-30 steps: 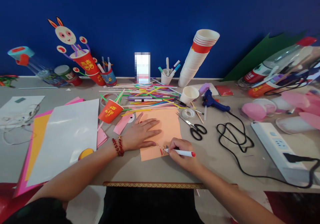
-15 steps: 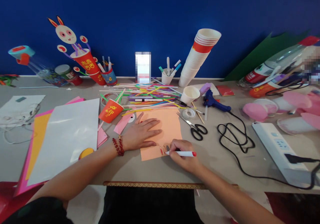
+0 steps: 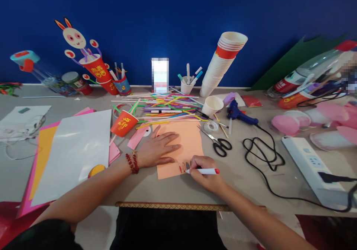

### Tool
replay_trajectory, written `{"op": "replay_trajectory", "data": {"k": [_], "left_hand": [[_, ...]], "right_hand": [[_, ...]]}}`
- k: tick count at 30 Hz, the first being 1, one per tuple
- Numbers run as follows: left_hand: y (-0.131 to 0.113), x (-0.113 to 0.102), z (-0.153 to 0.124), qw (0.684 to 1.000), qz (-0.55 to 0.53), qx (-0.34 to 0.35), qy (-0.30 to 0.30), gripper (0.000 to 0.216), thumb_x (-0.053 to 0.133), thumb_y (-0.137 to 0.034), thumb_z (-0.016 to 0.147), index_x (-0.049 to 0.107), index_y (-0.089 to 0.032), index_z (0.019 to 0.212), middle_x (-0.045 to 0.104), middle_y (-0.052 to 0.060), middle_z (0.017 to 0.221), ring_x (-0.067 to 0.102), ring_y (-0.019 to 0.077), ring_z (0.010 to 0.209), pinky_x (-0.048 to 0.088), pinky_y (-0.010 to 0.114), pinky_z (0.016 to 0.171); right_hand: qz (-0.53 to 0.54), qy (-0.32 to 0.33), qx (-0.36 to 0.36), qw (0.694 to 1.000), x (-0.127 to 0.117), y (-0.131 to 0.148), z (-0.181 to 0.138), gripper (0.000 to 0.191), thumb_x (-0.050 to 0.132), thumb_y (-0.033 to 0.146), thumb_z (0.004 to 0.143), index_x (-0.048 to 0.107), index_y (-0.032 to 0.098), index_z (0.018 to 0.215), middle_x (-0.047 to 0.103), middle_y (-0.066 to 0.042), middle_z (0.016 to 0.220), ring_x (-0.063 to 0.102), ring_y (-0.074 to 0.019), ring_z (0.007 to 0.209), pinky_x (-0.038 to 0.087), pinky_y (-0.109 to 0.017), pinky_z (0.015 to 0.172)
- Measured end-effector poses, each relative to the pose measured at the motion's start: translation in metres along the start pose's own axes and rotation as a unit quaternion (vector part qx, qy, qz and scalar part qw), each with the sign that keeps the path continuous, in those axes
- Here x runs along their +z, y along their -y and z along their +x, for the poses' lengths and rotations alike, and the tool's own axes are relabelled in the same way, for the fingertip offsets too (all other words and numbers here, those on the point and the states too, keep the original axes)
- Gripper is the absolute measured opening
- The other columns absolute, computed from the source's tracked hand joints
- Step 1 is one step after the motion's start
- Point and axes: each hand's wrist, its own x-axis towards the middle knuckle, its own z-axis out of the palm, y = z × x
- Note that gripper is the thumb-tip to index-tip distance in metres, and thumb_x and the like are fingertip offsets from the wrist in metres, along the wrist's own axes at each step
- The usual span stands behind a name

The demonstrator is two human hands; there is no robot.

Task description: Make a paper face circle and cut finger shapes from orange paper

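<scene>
1. Yellow characters mark the tilted red paper cup (image 3: 124, 123) left of centre and the red cups (image 3: 98, 71) at the back left; I cannot read them with certainty.
2. The large clear bottle (image 3: 309, 65) at the right carries a red label with white lettering, too slanted to make out.
3. The phone (image 3: 160, 75) propped against the blue wall (image 3: 125, 12) has its screen pixelated, so no text shows.
4. The orange paper (image 3: 189, 140) lies on the counter (image 3: 134, 190) in front of the person. The left hand (image 3: 161, 149) rests flat on it with fingers spread, its grip holding nothing and covering part of the sheet's left side.
5. The right hand's (image 3: 205, 163) grip is wrapped round a white marker (image 3: 209, 171) with a red end, its tip at the paper's lower right corner.
6. Small ovals (image 3: 182, 167) with red inside are drawn there; fingers hide whatever lies right of them.
7. Drinking straws (image 3: 167, 105) crowd the counter just beyond the paper. Scissors (image 3: 220, 144) and a tape roll (image 3: 211, 126) lie beside its right edge.
8. Farther right are a blue glue gun (image 3: 241, 112), a looped black cable (image 3: 262, 157) and a white power strip (image 3: 312, 164). Pink-covered cups (image 3: 290, 122) lie near the strip, others cut off by the frame.
</scene>
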Motion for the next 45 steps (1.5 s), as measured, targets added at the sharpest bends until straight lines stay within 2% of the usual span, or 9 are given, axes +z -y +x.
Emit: {"op": "replay_trajectory", "data": {"k": [5,11,21,32,45], "left_hand": [[-0.0006,-0.0010,0.0003,1.000,-0.003,0.002,-0.004,0.050,0.046,-0.055,0.093,0.050,-0.029,0.136,0.041,0.011,0.151,0.036,0.0269,0.138,-0.001,0.057,0.116],[-0.0003,0.0001,0.0001,1.000,-0.004,-0.001,0.002,0.051,0.043,-0.057,0.093,0.049,-0.030,0.136,0.040,0.011,0.151,0.035,0.0263,0.140,-0.004,0.057,0.116],[-0.0001,0.0010,-0.0004,1.000,0.000,0.004,-0.012,0.050,0.047,-0.055,0.092,0.050,-0.029,0.136,0.042,0.010,0.150,0.036,0.0273,0.139,0.001,0.058,0.116],[-0.0001,0.0006,-0.0001,1.000,-0.001,0.005,-0.005,0.050,0.044,-0.056,0.094,0.050,-0.029,0.135,0.040,0.011,0.151,0.034,0.0264,0.140,-0.004,0.057,0.116],[0.0003,0.0016,-0.0007,1.000,0.002,0.005,-0.012,0.051,0.045,-0.056,0.093,0.050,-0.030,0.136,0.041,0.010,0.150,0.036,0.0270,0.139,0.000,0.057,0.116]], "right_hand": [[0.039,-0.038,0.017,0.998,0.0010,-0.0001,-0.0006,0.020,0.051,0.020,0.075,0.043,0.022,0.057,0.046,0.004,0.050,0.042,-0.0114,0.046,0.033,-0.023,0.049],[0.020,-0.056,0.028,0.998,0.0028,0.0031,0.0016,0.017,0.053,0.018,0.075,0.048,0.021,0.059,0.050,0.004,0.051,0.046,-0.0111,0.047,0.035,-0.022,0.049],[-0.008,-0.045,0.017,0.999,0.0025,0.0029,0.0019,0.017,0.054,0.019,0.076,0.049,0.021,0.059,0.051,0.004,0.050,0.045,-0.0108,0.046,0.034,-0.022,0.049],[-0.005,-0.051,0.015,0.999,0.0034,0.0025,0.0023,0.016,0.054,0.018,0.075,0.049,0.021,0.059,0.052,0.004,0.051,0.046,-0.0108,0.047,0.034,-0.022,0.049],[0.002,-0.049,0.016,0.999,0.0032,0.0023,0.0021,0.017,0.054,0.018,0.076,0.048,0.021,0.060,0.051,0.004,0.050,0.045,-0.0107,0.046,0.034,-0.022,0.049]]}}
